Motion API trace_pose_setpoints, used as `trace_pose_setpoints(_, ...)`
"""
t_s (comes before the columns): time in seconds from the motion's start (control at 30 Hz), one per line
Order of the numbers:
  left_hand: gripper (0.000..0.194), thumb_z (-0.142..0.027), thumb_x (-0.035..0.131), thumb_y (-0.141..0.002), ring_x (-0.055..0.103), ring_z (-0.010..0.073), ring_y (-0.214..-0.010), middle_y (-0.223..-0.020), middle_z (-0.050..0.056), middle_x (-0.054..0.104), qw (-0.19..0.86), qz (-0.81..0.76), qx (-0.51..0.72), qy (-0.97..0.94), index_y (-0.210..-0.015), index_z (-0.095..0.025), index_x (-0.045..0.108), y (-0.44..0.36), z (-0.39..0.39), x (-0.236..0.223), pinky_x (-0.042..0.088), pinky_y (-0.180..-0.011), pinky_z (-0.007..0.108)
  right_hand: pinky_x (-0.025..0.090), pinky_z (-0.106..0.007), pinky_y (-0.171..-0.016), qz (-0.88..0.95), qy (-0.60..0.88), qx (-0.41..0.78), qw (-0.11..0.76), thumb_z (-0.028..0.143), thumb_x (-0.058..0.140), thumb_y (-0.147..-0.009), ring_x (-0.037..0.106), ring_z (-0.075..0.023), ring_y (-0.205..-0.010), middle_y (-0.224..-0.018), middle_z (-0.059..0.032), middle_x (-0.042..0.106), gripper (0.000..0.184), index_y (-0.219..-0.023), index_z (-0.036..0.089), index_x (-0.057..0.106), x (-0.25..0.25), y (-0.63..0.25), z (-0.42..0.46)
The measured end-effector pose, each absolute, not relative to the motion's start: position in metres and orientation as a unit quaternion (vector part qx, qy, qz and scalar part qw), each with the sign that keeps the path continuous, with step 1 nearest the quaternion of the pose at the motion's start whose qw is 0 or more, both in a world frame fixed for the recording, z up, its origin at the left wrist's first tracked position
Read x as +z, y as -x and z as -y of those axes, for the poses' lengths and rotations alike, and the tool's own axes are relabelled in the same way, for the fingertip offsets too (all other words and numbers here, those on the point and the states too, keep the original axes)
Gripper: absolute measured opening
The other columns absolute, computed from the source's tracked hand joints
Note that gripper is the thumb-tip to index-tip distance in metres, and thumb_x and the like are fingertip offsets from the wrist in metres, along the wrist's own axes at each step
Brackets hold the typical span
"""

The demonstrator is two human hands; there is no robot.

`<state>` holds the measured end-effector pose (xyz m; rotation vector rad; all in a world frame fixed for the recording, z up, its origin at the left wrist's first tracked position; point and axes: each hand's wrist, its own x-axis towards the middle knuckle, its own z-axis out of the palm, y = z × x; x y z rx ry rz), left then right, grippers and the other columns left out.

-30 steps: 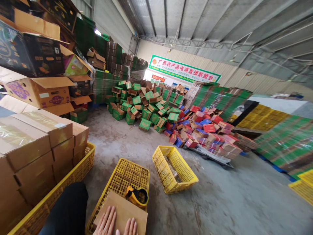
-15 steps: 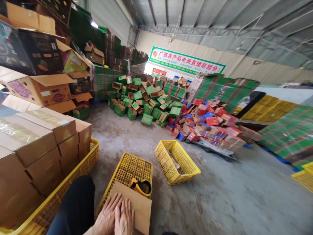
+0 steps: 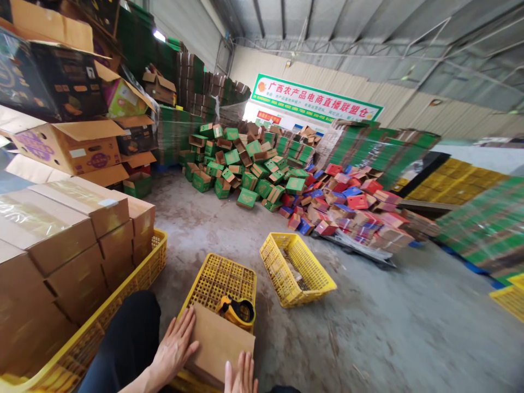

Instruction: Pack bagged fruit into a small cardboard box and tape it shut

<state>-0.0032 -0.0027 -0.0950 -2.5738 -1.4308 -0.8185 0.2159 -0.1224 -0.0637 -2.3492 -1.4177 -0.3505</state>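
Note:
A plain brown cardboard box (image 3: pixel 221 341) rests on a yellow plastic crate (image 3: pixel 225 273) whose gridded face is up. My left hand (image 3: pixel 175 343) lies along the box's left edge, fingers stretched out and thumb apart. At the front right corner of the box is my right hand (image 3: pixel 241 374), its fingers extended and its lower part cut off by the frame. Neither hand is wrapped around anything. Just beyond the box, a yellow and black tape dispenser (image 3: pixel 235 311) sits on the crate.
Brown boxes (image 3: pixel 65 218) are stacked in a long yellow crate (image 3: pixel 160 256) on my left. Another yellow crate (image 3: pixel 297 273), with some items inside, stands on the floor ahead. Farther back lie heaps of green boxes (image 3: pixel 248 197) and red and blue boxes (image 3: pixel 356 202).
My hands have moved apart from the middle of the box's top: the left to its left edge, the right to its front right corner. The box and tape dispenser stay in place.

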Motion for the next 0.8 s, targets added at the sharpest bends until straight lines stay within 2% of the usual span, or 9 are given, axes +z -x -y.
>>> trace_pose_setpoints(0.07, 0.068, -0.048, 0.051, -0.101, 0.045, 0.0303, -0.147, -0.162, 0.011, 0.043, 0.055, 0.446, -0.279, 0.849, -0.162, -0.020, 0.036, -0.004, 0.009, -0.094, 0.041, -0.116, 0.043, 0.057, -0.058, -0.094, 0.494, 0.840, -0.133, 0.180, 0.066, 0.010, -0.101, 0.065, -0.0426, -0.124, -0.133, -0.0246, 0.067, 0.089, -0.124, 0.013, 0.077, -0.070, -0.215, 0.111)
trace_pose_setpoints(0.13, 0.075, -0.052, 0.054, -0.099, 0.045, 0.0314, -0.146, -0.162, 0.014, 0.042, 0.063, 0.433, -0.284, 0.853, -0.162, -0.017, 0.034, -0.010, 0.016, -0.094, 0.042, -0.116, 0.042, 0.057, -0.058, -0.095, 0.511, 0.836, -0.113, 0.167, 0.072, 0.007, -0.098, 0.064, -0.0436, -0.125, -0.133, -0.0264, 0.066, 0.097, -0.124, 0.010, 0.077, -0.071, -0.211, 0.098)
trace_pose_setpoints(0.27, 0.080, -0.053, 0.058, -0.096, 0.044, 0.0340, -0.147, -0.163, 0.013, 0.041, 0.080, 0.410, -0.286, 0.862, -0.163, -0.017, 0.031, -0.018, 0.031, -0.091, 0.040, -0.117, 0.043, 0.052, -0.053, -0.106, 0.576, 0.802, -0.046, 0.148, 0.067, 0.025, -0.102, 0.057, -0.0409, -0.135, -0.143, -0.0245, 0.059, 0.080, -0.135, 0.009, 0.069, -0.058, -0.186, 0.078)
trace_pose_setpoints(0.33, 0.078, -0.050, 0.058, -0.097, 0.043, 0.0339, -0.148, -0.164, 0.011, 0.041, 0.087, 0.390, -0.283, 0.872, -0.164, -0.020, 0.031, -0.019, 0.037, -0.088, 0.037, -0.119, 0.044, 0.048, -0.051, -0.112, 0.624, 0.769, -0.018, 0.140, 0.059, 0.030, -0.104, 0.051, -0.0383, -0.141, -0.150, -0.0204, 0.054, 0.068, -0.142, 0.014, 0.064, -0.047, -0.167, 0.071)
trace_pose_setpoints(0.43, 0.072, -0.037, 0.056, -0.099, 0.042, 0.0303, -0.148, -0.164, 0.006, 0.042, 0.083, 0.385, -0.278, 0.876, -0.164, -0.026, 0.029, -0.017, 0.038, -0.082, 0.034, -0.122, 0.042, 0.044, -0.054, -0.116, 0.670, 0.732, 0.022, 0.121, 0.052, 0.028, -0.107, 0.046, -0.0363, -0.145, -0.153, -0.0177, 0.051, 0.061, -0.151, 0.017, 0.054, -0.033, -0.142, 0.063)
trace_pose_setpoints(0.5, 0.070, -0.035, 0.053, -0.101, 0.043, 0.0271, -0.147, -0.163, 0.004, 0.043, 0.073, 0.388, -0.275, 0.877, -0.165, -0.027, 0.027, -0.013, 0.035, -0.078, 0.035, -0.122, 0.040, 0.043, -0.057, -0.116, 0.670, 0.733, 0.034, 0.114, 0.049, 0.026, -0.108, 0.045, -0.0358, -0.146, -0.155, -0.0162, 0.048, 0.059, -0.153, 0.020, 0.051, -0.028, -0.135, 0.062)
trace_pose_setpoints(0.6, 0.070, -0.048, 0.049, -0.104, 0.046, 0.0256, -0.146, -0.162, 0.005, 0.044, 0.057, 0.382, -0.270, 0.882, -0.165, -0.024, 0.024, -0.005, 0.026, -0.076, 0.041, -0.117, 0.038, 0.041, -0.058, -0.117, 0.664, 0.738, 0.040, 0.110, 0.051, 0.024, -0.108, 0.044, -0.0340, -0.147, -0.158, -0.0130, 0.044, 0.059, -0.154, 0.023, 0.049, -0.030, -0.146, 0.070)
trace_pose_setpoints(0.67, 0.073, -0.054, 0.047, -0.105, 0.048, 0.0266, -0.145, -0.162, 0.008, 0.045, 0.051, 0.392, -0.272, 0.877, -0.165, -0.021, 0.024, -0.002, 0.019, -0.076, 0.045, -0.114, 0.039, 0.041, -0.058, -0.117, 0.645, 0.756, 0.027, 0.111, 0.059, 0.024, -0.106, 0.043, -0.0341, -0.147, -0.159, -0.0133, 0.043, 0.066, -0.155, 0.020, 0.047, -0.038, -0.163, 0.081)
trace_pose_setpoints(0.8, 0.068, -0.053, 0.041, -0.107, 0.050, 0.0273, -0.143, -0.159, 0.009, 0.048, 0.046, 0.420, -0.288, 0.860, -0.165, -0.022, 0.024, -0.004, 0.008, -0.081, 0.046, -0.113, 0.041, 0.040, -0.061, -0.116, 0.584, 0.804, -0.013, 0.108, 0.071, 0.018, -0.102, 0.045, -0.0358, -0.146, -0.159, -0.0140, 0.043, 0.080, -0.153, 0.018, 0.049, -0.062, -0.199, 0.109)
